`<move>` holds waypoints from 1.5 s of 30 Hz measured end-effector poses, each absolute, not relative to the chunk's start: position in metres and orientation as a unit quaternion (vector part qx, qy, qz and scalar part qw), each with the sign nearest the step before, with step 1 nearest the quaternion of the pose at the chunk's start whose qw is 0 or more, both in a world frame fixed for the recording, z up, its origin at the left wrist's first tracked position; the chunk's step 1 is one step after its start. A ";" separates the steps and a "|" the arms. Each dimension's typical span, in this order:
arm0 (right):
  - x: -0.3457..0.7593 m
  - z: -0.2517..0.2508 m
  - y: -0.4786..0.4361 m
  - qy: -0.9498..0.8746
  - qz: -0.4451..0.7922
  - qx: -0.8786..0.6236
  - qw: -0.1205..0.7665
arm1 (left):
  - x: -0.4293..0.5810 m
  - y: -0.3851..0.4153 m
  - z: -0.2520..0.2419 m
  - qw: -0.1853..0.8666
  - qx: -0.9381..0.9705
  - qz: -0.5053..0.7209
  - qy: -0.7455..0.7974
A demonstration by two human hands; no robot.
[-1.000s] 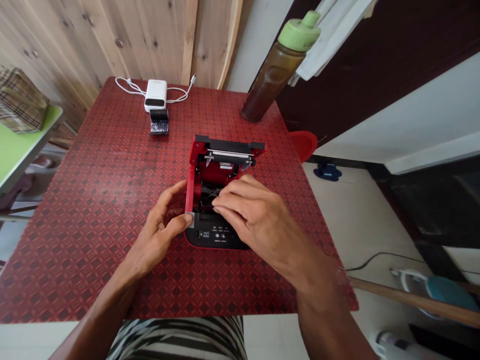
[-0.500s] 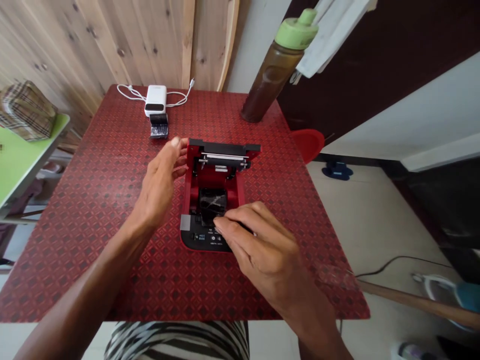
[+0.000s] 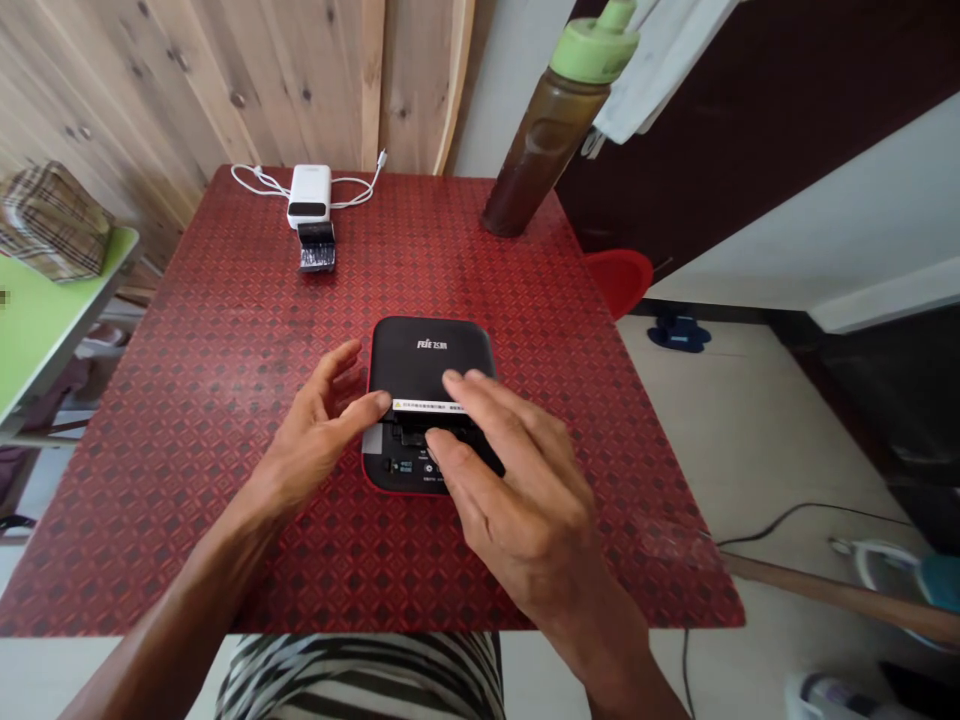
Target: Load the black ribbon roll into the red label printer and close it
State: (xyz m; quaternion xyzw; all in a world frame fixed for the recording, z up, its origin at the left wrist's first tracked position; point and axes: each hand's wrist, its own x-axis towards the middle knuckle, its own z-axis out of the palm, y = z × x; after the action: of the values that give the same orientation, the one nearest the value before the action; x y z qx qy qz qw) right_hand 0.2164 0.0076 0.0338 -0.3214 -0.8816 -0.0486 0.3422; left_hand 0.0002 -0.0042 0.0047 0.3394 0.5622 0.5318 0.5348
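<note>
A small thermal label printer (image 3: 431,375), black on top with red sides, sits on the table in front of me. Its lid is down, with white lettering and a white warning strip (image 3: 427,406) along the front edge. A dark piece (image 3: 412,438), seemingly the end of the black roll, shows at the slot below. My left hand (image 3: 319,425) is open at the printer's left side, its thumb touching the lid's front corner. Over the right half, my right hand (image 3: 517,480) has its thumb near the slot and its fingers stretched above the lid, covering part of the control panel (image 3: 409,478).
Behind the printer are a white power bank (image 3: 310,190) with a cable and a black curled strip (image 3: 317,250). A tall brown bottle (image 3: 536,150) with a green cap stands at the table's back right. A red stool (image 3: 630,280) is beyond the right edge.
The printer's lid has swung down from upright and now covers the black roll inside. My left hand has moved toward me, its thumb now on the lid. My right fingers have spread apart.
</note>
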 end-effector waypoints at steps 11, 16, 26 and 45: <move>0.214 0.032 0.008 -0.881 0.023 -0.332 0.335 | 0.001 -0.007 0.012 0.544 0.394 0.511 0.536; 0.214 0.029 0.007 -0.876 0.043 -0.333 0.347 | 0.000 -0.008 0.006 0.539 0.375 0.517 0.549; 0.239 0.015 -0.010 -0.794 0.041 -0.422 0.436 | -0.010 -0.032 -0.002 0.580 0.353 0.511 0.527; 0.242 -0.006 -0.023 -0.745 0.085 -0.521 0.407 | 0.001 -0.033 0.010 0.550 0.373 0.506 0.550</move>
State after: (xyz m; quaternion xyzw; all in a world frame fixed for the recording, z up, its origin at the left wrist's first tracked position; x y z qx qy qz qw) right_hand 0.2422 -0.0225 -0.0058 -0.5211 -0.7452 0.0849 0.4074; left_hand 0.0011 -0.0333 0.0096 0.3732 0.5501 0.5057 0.5499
